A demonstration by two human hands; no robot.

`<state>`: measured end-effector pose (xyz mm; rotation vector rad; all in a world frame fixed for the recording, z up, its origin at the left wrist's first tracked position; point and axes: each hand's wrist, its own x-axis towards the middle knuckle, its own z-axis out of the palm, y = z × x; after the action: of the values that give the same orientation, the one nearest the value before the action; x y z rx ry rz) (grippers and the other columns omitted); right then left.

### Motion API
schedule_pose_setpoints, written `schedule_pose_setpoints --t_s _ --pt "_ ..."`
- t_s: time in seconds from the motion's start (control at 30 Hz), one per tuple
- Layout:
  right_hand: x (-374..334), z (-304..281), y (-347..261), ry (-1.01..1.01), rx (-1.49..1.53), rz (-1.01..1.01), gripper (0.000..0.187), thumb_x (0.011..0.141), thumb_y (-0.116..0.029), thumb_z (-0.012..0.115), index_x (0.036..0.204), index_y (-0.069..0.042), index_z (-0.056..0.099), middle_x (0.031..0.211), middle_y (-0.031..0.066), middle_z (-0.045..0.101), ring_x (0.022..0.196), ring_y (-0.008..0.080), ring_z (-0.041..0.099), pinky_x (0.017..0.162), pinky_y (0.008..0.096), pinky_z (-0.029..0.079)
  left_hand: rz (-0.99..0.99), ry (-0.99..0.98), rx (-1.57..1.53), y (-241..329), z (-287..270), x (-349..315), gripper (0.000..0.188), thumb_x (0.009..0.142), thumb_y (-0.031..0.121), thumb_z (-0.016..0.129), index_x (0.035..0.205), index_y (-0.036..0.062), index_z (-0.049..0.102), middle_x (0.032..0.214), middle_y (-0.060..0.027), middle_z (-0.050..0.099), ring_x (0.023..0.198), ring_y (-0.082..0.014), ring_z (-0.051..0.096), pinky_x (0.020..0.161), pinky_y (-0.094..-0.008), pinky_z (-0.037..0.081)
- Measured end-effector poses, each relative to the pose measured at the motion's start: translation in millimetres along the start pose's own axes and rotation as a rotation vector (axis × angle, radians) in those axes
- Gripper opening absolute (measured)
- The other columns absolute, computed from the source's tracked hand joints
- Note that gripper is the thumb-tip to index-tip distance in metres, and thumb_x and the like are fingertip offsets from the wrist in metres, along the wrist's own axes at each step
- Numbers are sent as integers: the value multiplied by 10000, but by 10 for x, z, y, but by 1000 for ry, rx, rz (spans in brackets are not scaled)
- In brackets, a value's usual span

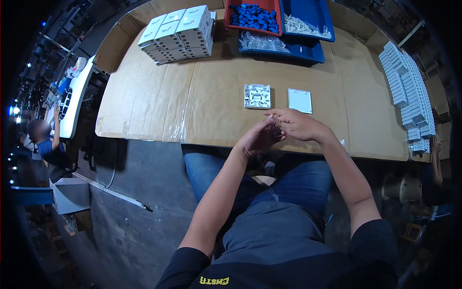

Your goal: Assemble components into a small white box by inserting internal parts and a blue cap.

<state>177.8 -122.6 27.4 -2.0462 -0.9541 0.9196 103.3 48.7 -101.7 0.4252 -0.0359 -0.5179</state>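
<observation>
My left hand [258,139] and my right hand [298,124] meet at the near edge of the cardboard-covered table [216,86], fingers pinched together on something small that the fingers hide. Just beyond them lie a white square plate with its ribbed inner side up [257,96] and a plain white square cover [300,100], side by side, neither touched.
At the back stand a stack of white boxes [178,33], a red bin of blue parts [254,17], and blue bins with white parts [308,24] and clear bags [262,42]. Rows of small white boxes [406,91] line the right edge. Another person [45,142] sits far left.
</observation>
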Motion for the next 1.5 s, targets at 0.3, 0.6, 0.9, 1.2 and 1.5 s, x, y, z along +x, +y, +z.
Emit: schedule_pose_setpoints --t_s 0.3,0.6,0.9,1.2,1.5 --pt "7 3 34 -20 173 35 415 1109 -322 518 1200 52 674 1411 144 586 1028 224 684 949 348 534 -48 55 11 -10 148 -73 375 1078 452 534 1252 133 628 1114 -51 678 1032 -215 648 1035 -420 477" --pt "406 -1294 638 582 -52 7 231 1033 -197 655 1099 10 732 970 72 757 927 150 681 864 334 546 -77 201 -109 79 238 -38 566 1103 502 435 1415 46 558 1077 -84 651 961 -229 611 938 -415 525" --pt "1079 -2671 1313 1098 -556 160 231 964 -178 637 1144 -75 739 1081 159 742 1043 347 701 887 489 564 -123 59 -285 137 199 100 566 1101 492 454 1418 33 549 1134 -101 683 970 -241 643 948 -417 564" --pt "1455 -2996 1593 1012 -832 220 142 925 -148 689 1040 -91 749 1108 130 665 1137 342 626 933 490 544 -196 98 -319 174 210 189 533 1073 522 502 1347 71 577 1110 -87 659 937 -234 606 951 -442 544" --pt "1379 -3218 1755 1183 -477 94 72 874 -145 751 922 -91 751 897 113 688 886 317 676 791 443 532 -189 55 -349 136 191 170 543 1088 499 484 1386 52 558 1166 -104 663 959 -244 620 949 -427 564"
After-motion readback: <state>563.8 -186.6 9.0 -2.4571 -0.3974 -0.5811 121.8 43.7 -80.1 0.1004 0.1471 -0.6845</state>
